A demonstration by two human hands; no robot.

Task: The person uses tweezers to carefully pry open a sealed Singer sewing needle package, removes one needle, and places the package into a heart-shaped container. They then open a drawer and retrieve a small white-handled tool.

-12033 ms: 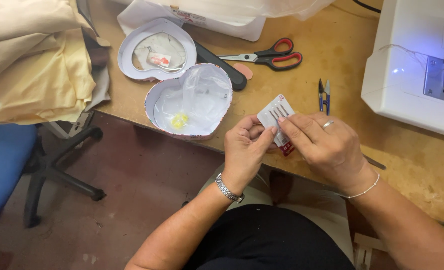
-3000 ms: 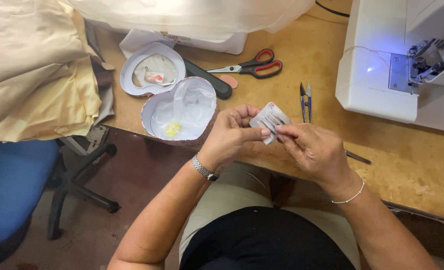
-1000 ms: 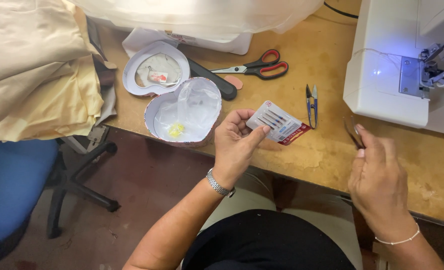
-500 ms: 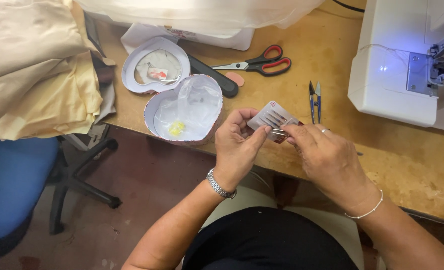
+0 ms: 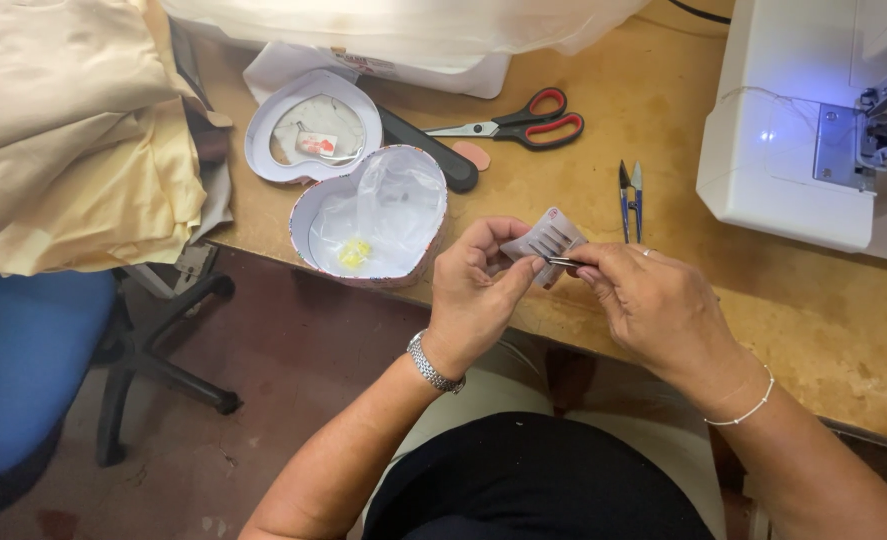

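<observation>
Near the middle of the frame, the left hand (image 5: 478,290) holds a small grey needle packet (image 5: 543,240) in a narrow grip of thumb and fingers, just above the tabletop (image 5: 763,300) edge. The right hand (image 5: 653,305) pinches one thin dark needle (image 5: 563,262) whose tip touches the packet. Left of the hands sit two heart-shaped pieces: an open box (image 5: 373,220) holding clear plastic and one yellow bit, and its lid (image 5: 313,135) above it. One pair of red-handled scissors (image 5: 523,120) lies at the upper middle, one small pair of thread snips (image 5: 630,195) just right of the packet. One white sewing machine (image 5: 803,130) fills the upper right; folded cream cloth (image 5: 73,130) the upper left.
</observation>
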